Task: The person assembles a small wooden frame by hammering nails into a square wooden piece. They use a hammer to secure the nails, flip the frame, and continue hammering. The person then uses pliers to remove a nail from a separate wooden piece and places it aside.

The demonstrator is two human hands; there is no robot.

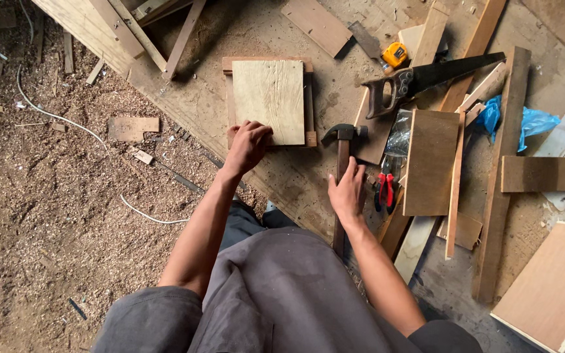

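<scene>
The board (270, 99), a pale plywood piece, is lying at the upper middle of the frame, sitting on a small wooden frame (309, 98) whose darker edges are showing along its top and right side. The left hand (246, 145) is pressing on the board's lower left corner, fingers curled down over the edge, gripping the board against the frame. Just right of it, the hammer (343, 157) is lying with its head near the frame's lower right corner and its handle running down toward the person. The right hand (348, 191) is resting on the handle, fingers laid along it; whether they are closing round it I cannot tell.

To do this well, I judge the left hand should be keeping the board square on the frame, edges flush, with fingers clear of any striking spot, while the right hand is taking the handle low down for a controlled swing.

Further right, red pliers (385, 189) are lying beside the right hand, a saw (420, 80) is stretching across the upper right, and a yellow tape (394, 55) is sitting above it. Planks (499, 176) and a blue bag (532, 121) are crowding the right side. Sawdust (40, 216) and a white cable (67, 121) are covering the left.
</scene>
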